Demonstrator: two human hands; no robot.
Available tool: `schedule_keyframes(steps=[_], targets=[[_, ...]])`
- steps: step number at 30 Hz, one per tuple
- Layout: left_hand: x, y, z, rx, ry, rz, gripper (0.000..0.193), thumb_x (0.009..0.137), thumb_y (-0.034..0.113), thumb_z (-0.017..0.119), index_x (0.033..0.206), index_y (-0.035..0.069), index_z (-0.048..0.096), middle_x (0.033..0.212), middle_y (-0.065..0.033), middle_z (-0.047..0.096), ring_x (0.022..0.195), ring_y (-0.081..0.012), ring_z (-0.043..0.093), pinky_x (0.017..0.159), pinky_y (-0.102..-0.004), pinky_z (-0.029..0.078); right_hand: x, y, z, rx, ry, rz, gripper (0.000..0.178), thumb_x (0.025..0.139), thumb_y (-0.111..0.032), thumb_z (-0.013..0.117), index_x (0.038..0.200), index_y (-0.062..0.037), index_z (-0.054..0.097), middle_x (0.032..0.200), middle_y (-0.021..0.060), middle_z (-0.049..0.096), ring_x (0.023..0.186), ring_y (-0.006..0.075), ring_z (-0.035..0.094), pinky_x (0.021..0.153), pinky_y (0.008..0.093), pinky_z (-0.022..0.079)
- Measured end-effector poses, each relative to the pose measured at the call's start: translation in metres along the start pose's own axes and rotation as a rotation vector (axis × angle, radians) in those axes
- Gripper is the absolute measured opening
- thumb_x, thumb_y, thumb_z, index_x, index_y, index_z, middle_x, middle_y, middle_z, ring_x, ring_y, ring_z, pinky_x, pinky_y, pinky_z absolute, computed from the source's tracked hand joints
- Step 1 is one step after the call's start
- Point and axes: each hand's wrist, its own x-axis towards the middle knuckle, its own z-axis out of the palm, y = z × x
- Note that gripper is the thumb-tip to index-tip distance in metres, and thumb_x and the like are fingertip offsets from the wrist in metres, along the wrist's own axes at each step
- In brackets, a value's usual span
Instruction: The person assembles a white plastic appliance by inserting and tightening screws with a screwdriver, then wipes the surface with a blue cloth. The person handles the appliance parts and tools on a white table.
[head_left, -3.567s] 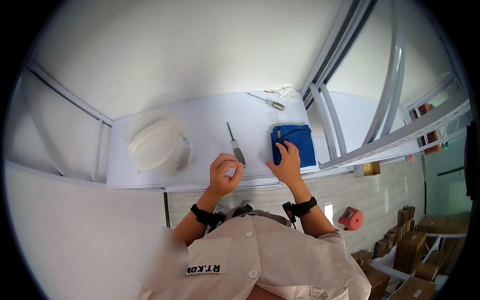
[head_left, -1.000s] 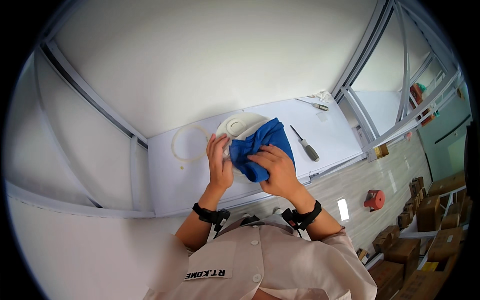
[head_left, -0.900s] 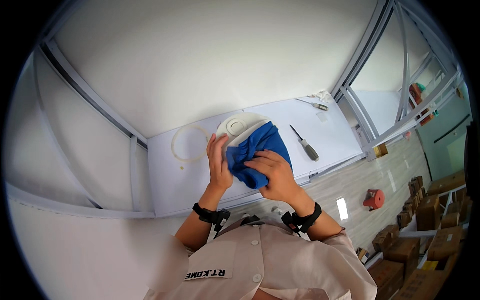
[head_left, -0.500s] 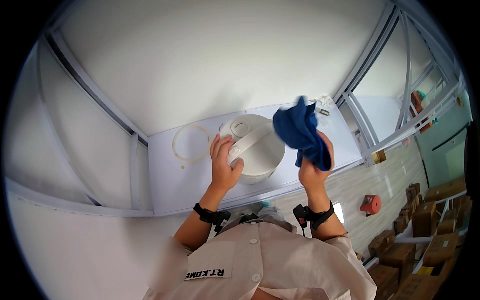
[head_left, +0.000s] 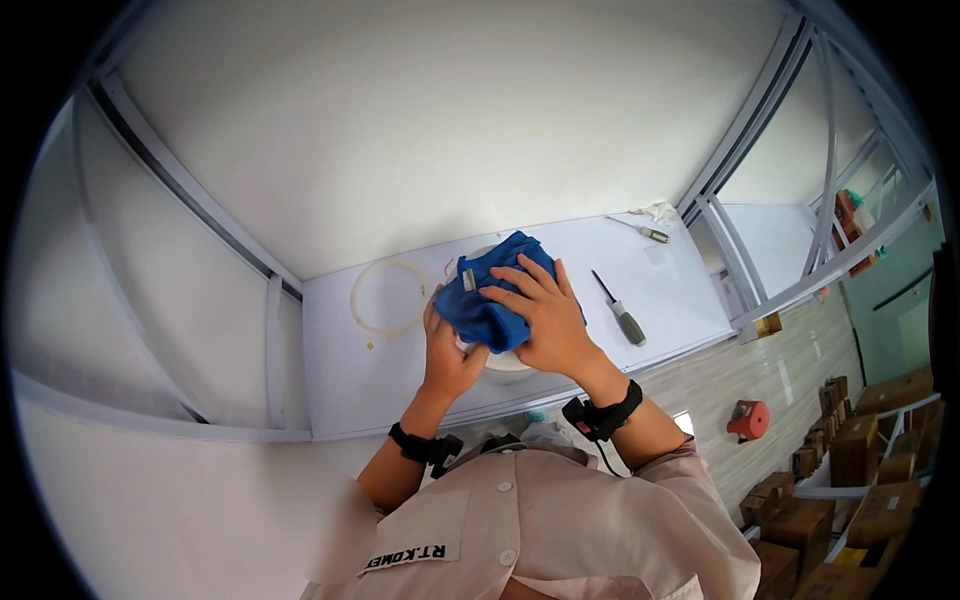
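Observation:
A blue cloth (head_left: pixel 478 297) lies over a round white dome-shaped piece (head_left: pixel 503 364) on the white workbench (head_left: pixel 340 370). My right hand (head_left: pixel 542 318) presses flat on top of the cloth, fingers spread. My left hand (head_left: pixel 447 355) grips the left side of the white piece, partly under the cloth. Most of the white piece is hidden by the cloth and my hands.
A thin white ring (head_left: pixel 388 297) lies on the bench to the left. A screwdriver (head_left: pixel 621 311) lies to the right, and a second small tool (head_left: pixel 642 231) and a crumpled white scrap sit at the far right corner. Metal frame posts (head_left: pixel 740 260) stand at right; cardboard boxes (head_left: pixel 860 460) sit on the floor.
My right hand, which had lifted the blue cloth up and to the right, has brought it back down onto the white piece. My left hand stays on the piece's left side.

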Motion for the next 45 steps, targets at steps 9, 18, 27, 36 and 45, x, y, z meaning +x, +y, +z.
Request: schedule_keyframes(steps=[9,18,27,36,45], targets=[[0.000,0.006,-0.002,0.052,-0.017,-0.014,0.043,0.083,0.012,0.076,0.122,-0.005,0.065,0.145,-0.0217,0.057,0.150,-0.0503,0.037,0.121,-0.0580,0.032,-0.002,0.055,-0.016,0.238,0.055,0.170,0.062,0.073,-0.006,0.075,0.133,-0.0196,0.069,0.150,0.0063,0.060,0.143,0.0398,0.052,0.117,0.0499,0.045],[-0.001,0.004,0.000,0.066,-0.008,0.001,0.041,0.083,0.011,0.074,0.119,-0.006,0.066,0.143,-0.0228,0.059,0.149,-0.0505,0.038,0.120,-0.0581,0.033,-0.019,0.093,0.001,0.511,0.225,0.348,0.049,0.081,0.004,0.071,0.129,-0.0018,0.068,0.138,0.0246,0.065,0.128,0.0439,0.062,0.110,0.0437,0.051],[0.004,0.008,-0.002,0.022,-0.018,0.009,0.037,0.087,0.009,0.071,0.119,-0.007,0.062,0.145,-0.0234,0.057,0.152,-0.0478,0.036,0.124,-0.0579,0.028,-0.035,0.133,0.018,0.749,0.169,0.788,0.033,0.091,-0.005,0.071,0.123,-0.0004,0.070,0.106,0.0170,0.077,0.100,0.0271,0.073,0.091,0.0390,0.056],[0.001,0.010,-0.002,0.041,-0.024,-0.017,0.041,0.084,0.011,0.075,0.119,-0.006,0.065,0.144,-0.0227,0.058,0.150,-0.0501,0.037,0.121,-0.0590,0.032,-0.013,0.055,-0.027,0.290,0.157,0.038,0.076,0.063,-0.002,0.072,0.138,-0.0089,0.067,0.152,0.0154,0.060,0.143,0.0407,0.053,0.117,0.0475,0.045],[0.000,0.005,0.000,0.028,-0.048,-0.008,0.041,0.087,0.009,0.071,0.123,-0.007,0.061,0.147,-0.0228,0.056,0.153,-0.0471,0.034,0.124,-0.0571,0.027,-0.025,0.099,0.013,0.997,0.237,0.367,0.055,0.094,-0.004,0.070,0.148,-0.0040,0.057,0.129,0.0083,0.069,0.118,0.0163,0.063,0.108,0.0333,0.048]])
